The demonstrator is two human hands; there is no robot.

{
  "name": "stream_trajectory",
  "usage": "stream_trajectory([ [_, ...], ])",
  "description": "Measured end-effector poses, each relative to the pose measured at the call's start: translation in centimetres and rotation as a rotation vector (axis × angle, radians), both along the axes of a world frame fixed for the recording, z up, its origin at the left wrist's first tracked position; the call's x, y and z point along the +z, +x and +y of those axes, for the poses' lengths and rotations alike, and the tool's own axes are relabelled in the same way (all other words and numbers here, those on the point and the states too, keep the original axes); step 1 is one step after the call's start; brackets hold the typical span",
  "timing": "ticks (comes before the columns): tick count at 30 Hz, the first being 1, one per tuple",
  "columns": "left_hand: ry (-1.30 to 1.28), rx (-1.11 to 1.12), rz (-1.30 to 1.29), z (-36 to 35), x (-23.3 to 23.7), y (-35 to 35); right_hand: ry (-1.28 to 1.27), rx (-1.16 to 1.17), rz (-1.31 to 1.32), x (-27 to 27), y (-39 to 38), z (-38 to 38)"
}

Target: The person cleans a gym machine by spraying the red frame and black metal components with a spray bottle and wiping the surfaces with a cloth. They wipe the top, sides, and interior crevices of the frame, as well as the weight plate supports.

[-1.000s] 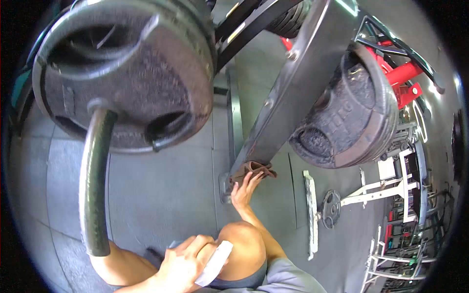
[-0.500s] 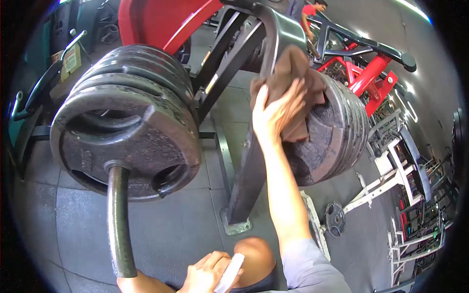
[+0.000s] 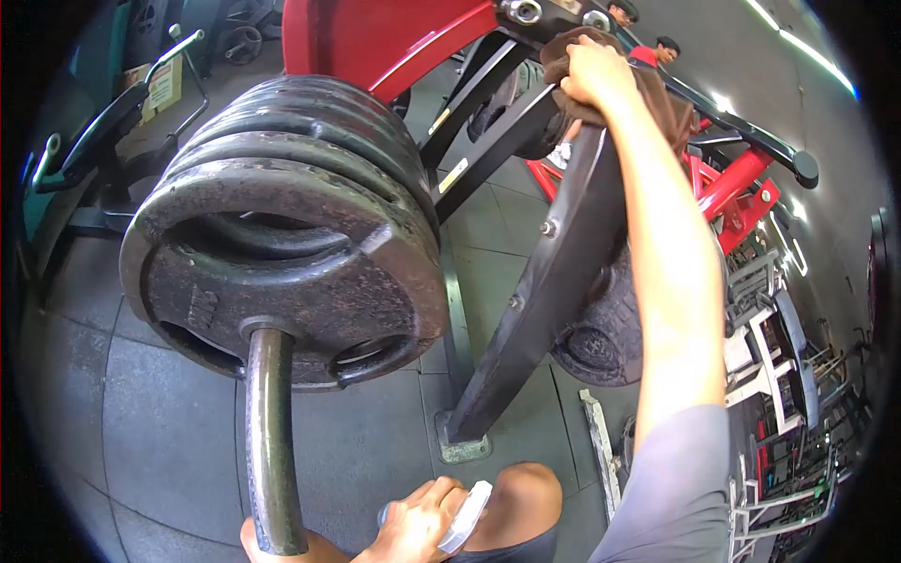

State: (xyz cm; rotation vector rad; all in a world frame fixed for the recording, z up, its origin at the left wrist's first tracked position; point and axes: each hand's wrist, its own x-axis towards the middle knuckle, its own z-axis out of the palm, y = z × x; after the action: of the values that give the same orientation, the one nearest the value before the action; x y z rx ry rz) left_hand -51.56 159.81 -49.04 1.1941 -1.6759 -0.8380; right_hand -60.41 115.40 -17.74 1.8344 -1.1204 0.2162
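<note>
My right hand [image 3: 601,75] is closed on a brown cloth [image 3: 662,108] and presses it to the top of the slanted black steel upright [image 3: 554,272]. Part of the cloth hangs down behind my forearm. Low in the view, my left hand [image 3: 418,521] wraps round a white plastic bottle [image 3: 466,518], apparently a spray bottle; most of it is hidden by my fingers. Left of the upright, a stack of worn black weight plates [image 3: 282,253] sits on a curved metal bar [image 3: 269,441]. My right arm partly covers another plate [image 3: 601,328].
A red machine panel [image 3: 375,42] rises behind the plates. Red and black machine arms [image 3: 737,192] stand at right, with white-framed equipment [image 3: 765,357] beyond. Two people [image 3: 657,53] are in the background. A white metal rail [image 3: 598,450] lies on the tiled rubber floor [image 3: 338,460].
My right hand has moved the brown cloth up, from beside the right-hand plates to the top of the upright. The view has shifted; my left hand still grips the white bottle.
</note>
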Motion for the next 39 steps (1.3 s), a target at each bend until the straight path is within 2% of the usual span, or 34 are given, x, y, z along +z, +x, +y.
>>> stream_trajectory([
  [1, 0.025, -0.01, -0.01, -0.2, -0.1, 0.2, 0.16, -0.102, 0.082, 2.1, 0.5, -3.2],
  [4, 0.04, -0.016, -0.046, -0.7, -0.7, 0.3, 0.234, -0.006, 0.061, 5.0, 1.1, -5.5],
  [5, 0.0, 0.005, -0.063, -0.9, -1.0, 0.2, 0.226, 0.017, 0.084, 5.4, 0.7, -6.7],
  [8, -0.032, 0.015, -0.075, -0.8, -1.1, 0.4, 0.174, 0.008, -0.064, 4.9, -0.2, -6.9],
  [10, -0.013, 0.019, -0.06, -0.6, -0.8, 0.8, 0.139, 0.05, -0.189, 2.8, -1.6, -4.0],
  [11, -0.003, 0.022, -0.054, -0.5, -0.6, 1.2, -0.032, -0.005, -0.352, 0.0, -2.2, -1.4],
  [13, -0.016, 0.046, -0.033, -0.4, -0.6, 1.7, -0.187, 0.169, -0.469, -5.4, -3.8, 4.0],
  [16, -0.065, 0.076, -0.021, -0.3, -0.9, 1.9, -0.214, 0.195, -0.479, -10.6, -4.5, 7.5],
  [19, -0.037, 0.028, -0.038, -0.3, -0.6, 2.1, -0.278, 0.349, -0.351, -8.1, -5.3, 4.7],
  [21, -0.03, 0.015, -0.014, -0.1, -0.5, 2.1, -0.084, 0.49, -0.458, -3.2, -6.4, 0.3],
  [22, -0.033, 0.006, -0.005, -0.2, -0.5, 2.0, 0.234, 0.484, -0.626, -1.3, -6.3, -0.3],
  [23, -0.012, -0.026, 0.002, -0.1, -0.3, 2.1, 0.109, 0.363, -0.626, -0.9, -5.9, -0.4],
  [24, -0.017, -0.029, 0.015, 0.1, -0.1, 2.1, -0.086, 0.276, -0.633, -2.0, -5.3, -0.4],
  [25, -0.024, -0.029, 0.032, 0.3, 0.1, 2.0, -0.231, 0.315, -0.638, -3.5, -5.2, 0.1],
  [28, -0.054, -0.013, 0.051, 0.9, 1.2, 2.1, -0.407, 0.384, -0.688, -10.2, -5.1, 4.0],
  [31, -0.067, 0.026, 0.013, 1.2, 1.3, 2.4, -0.429, 0.404, -0.686, -18.8, -6.3, 7.7],
  [32, -0.071, 0.033, -0.008, 1.2, 1.3, 2.4, -0.365, 0.38, -0.674, -20.9, -6.5, 9.0],
  [34, -0.066, 0.06, -0.031, 1.3, 1.3, 2.2, -0.305, 0.382, -0.564, -20.5, -7.2, 10.0],
  [36, -0.047, 0.057, -0.039, 1.3, 0.6, 1.9, -0.264, 0.476, -0.495, -16.2, -8.1, 9.2],
  [37, -0.156, -0.004, -0.169, 0.8, -0.1, 2.1, -0.282, 0.506, -0.512, -14.3, -8.3, 7.9],
  [38, -0.105, 0.024, -0.165, 1.1, -0.2, 1.7, -0.299, 0.54, -0.53, -13.2, -8.5, 7.1],
  [39, -0.105, 0.009, -0.139, 1.1, -0.2, 1.8, -0.346, 0.469, -0.607, -13.3, -7.7, 7.6],
])
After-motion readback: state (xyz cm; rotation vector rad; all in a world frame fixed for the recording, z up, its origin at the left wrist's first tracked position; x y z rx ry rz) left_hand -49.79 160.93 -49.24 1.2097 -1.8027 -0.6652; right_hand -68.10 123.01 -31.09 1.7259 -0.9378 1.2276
